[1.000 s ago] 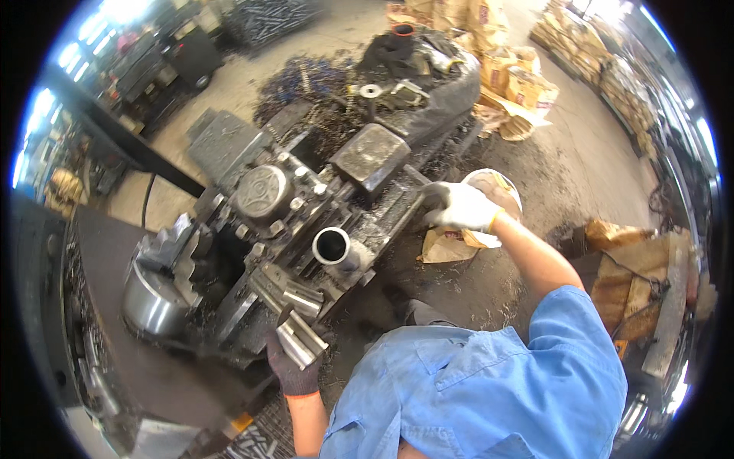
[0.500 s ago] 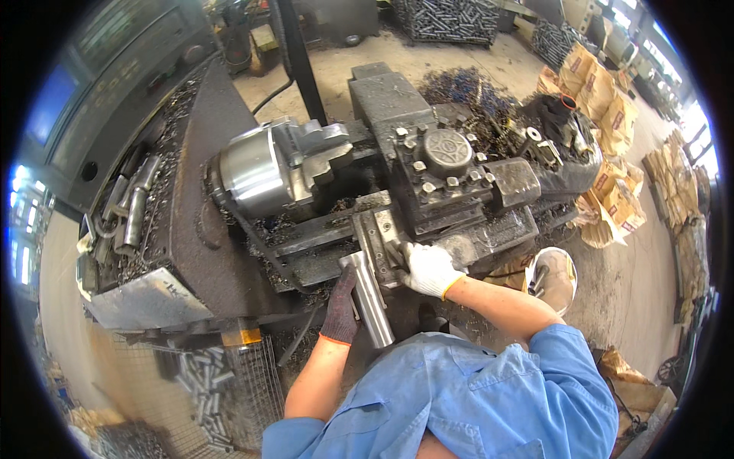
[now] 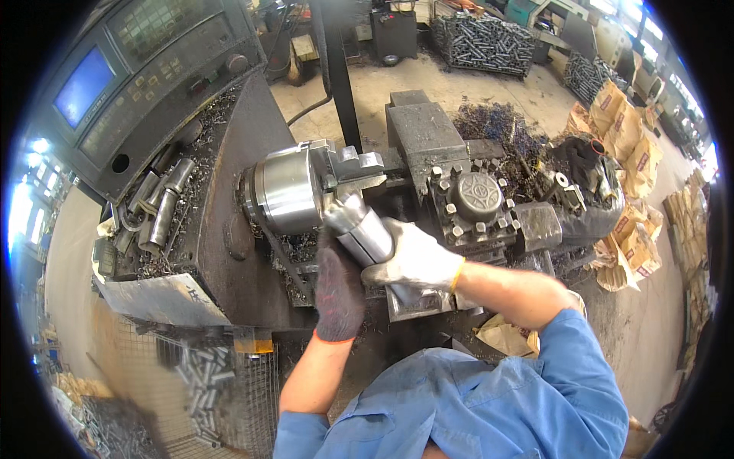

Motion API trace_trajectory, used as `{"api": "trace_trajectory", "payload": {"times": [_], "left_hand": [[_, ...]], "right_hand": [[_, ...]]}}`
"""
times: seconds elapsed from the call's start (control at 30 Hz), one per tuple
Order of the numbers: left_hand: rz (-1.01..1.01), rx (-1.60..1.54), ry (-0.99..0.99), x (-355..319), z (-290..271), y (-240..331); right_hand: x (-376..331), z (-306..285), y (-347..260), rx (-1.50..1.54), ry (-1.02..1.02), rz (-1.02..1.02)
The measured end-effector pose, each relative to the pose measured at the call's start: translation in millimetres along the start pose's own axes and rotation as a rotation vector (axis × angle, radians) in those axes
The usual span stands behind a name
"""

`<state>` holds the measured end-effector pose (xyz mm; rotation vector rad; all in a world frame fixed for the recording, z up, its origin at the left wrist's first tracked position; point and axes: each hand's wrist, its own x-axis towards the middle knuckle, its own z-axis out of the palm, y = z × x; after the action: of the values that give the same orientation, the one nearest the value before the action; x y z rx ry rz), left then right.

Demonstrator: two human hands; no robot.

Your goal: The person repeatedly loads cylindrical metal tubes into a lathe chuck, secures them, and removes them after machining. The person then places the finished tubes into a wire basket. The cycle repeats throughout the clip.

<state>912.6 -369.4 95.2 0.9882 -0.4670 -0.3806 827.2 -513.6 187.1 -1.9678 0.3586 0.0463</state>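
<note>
Both my hands hold a shiny steel cylinder, tilted, its upper end close to the jaws of the lathe chuck. My left hand, in a dark grey glove with an orange cuff, grips the cylinder from below on the left. From the right, my right hand, in a white glove, wraps around its lower part. The tool post with its bolts stands just right of my hands on the lathe carriage.
A control panel with a blue screen sits at upper left. Several finished metal cylinders lie on the lathe's headstock shelf. A wire basket below holds more parts. Metal swarf and brown paper sacks lie at the right.
The view swung from the lathe's right end toward the chuck. Both hands lifted the cylinder up and its upper end moved closer to the chuck jaws.
</note>
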Motion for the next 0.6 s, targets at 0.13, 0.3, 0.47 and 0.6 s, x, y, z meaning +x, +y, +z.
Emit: {"api": "trace_trajectory", "payload": {"times": [0.13,0.3,0.47,0.6], "left_hand": [[0.119,0.108,-0.068,7.5,-37.9,5.6],[-0.268,0.169,0.266,-64.9,-113.0,-36.7],[-0.367,-0.008,0.678,-166.0,-191.8,-56.1],[-0.185,0.036,0.896,-194.1,-242.4,-46.1]], "right_hand": [[22.3,-84.5,-20.9,-0.661,0.134,-0.297],[111.3,-158.8,11.8,-1.462,0.165,-0.323],[173.1,-153.7,72.0,-1.179,-0.235,0.027],[198.3,-139.7,93.1,-0.856,-0.349,0.001]]}}
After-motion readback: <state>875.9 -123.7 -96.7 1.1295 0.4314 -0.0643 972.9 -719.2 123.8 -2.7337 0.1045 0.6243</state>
